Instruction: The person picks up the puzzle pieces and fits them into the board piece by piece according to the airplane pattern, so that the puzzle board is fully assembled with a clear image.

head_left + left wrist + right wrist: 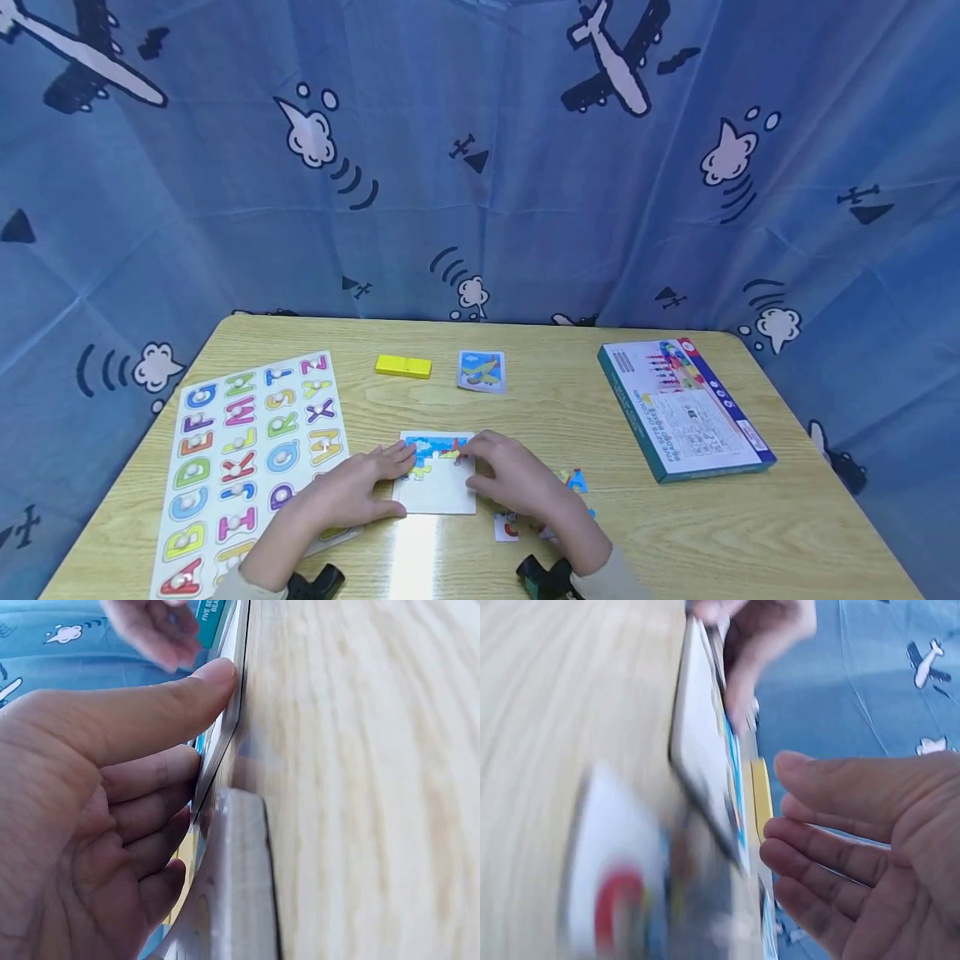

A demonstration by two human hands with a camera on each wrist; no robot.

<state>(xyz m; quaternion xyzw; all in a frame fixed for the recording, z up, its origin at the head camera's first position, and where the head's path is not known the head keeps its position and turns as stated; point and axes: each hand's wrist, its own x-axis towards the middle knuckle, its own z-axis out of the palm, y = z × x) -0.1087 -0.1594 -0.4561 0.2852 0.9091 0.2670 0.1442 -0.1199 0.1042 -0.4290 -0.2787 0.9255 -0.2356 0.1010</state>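
A small white puzzle board (438, 497) lies on the table, its upper part filled with blue, yellow and red picture pieces. My left hand (352, 486) rests at the board's left side, index fingertip on the top and thumb against the lower left corner. In the left wrist view the thumb (161, 712) touches the board's edge. Over the board's right edge is my right hand (517, 475), fingers loosely bent. The right wrist view shows nothing between those fingers (817, 847). Loose puzzle pieces (506, 527) lie by the right forearm, partly hidden under it.
An alphabet board (251, 442) with knobbed letters fills the left side, partly under the left forearm. Behind the puzzle lie a yellow block (403, 366) and a picture card (482, 372) of a plane. A boxed set (686, 408) sits at the right.
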